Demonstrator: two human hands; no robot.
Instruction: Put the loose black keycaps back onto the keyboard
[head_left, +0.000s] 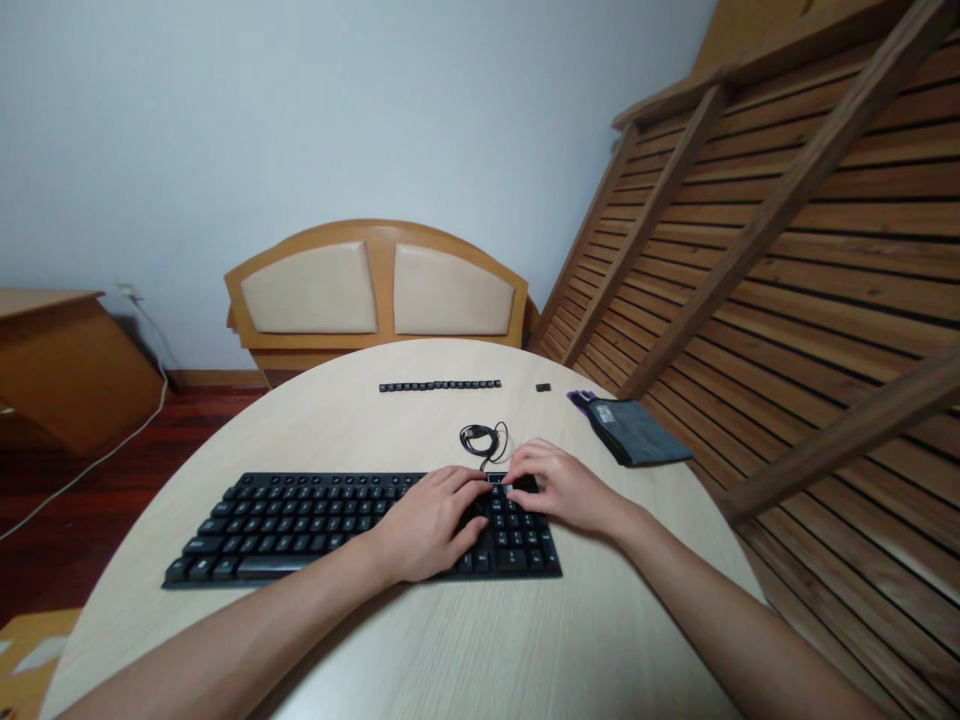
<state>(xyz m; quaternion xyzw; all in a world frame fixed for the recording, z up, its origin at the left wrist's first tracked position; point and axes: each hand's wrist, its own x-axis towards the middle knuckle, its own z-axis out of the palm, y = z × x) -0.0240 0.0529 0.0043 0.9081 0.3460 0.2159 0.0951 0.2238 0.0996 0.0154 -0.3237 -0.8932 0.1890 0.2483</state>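
A black keyboard (300,530) lies on the round table. My left hand (435,522) is palm down over its right part, fingers stretched out and apart, with the fingertips near the top of the number pad. My right hand (559,485) is at the keyboard's upper right corner. Its thumb and fingers are curled in a pinch, and a small pale patch shows at the fingertips; what they hold is too small to make out. Behind the hands lies the keyboard's coiled black cable (480,437).
A row of loose black keycaps (440,385) runs along the far side of the round table (315,430). A few more keycaps (543,387) sit to its right. Near the right edge is a dark grey pouch (637,430). A slatted wooden frame (787,250) leans beside the table.
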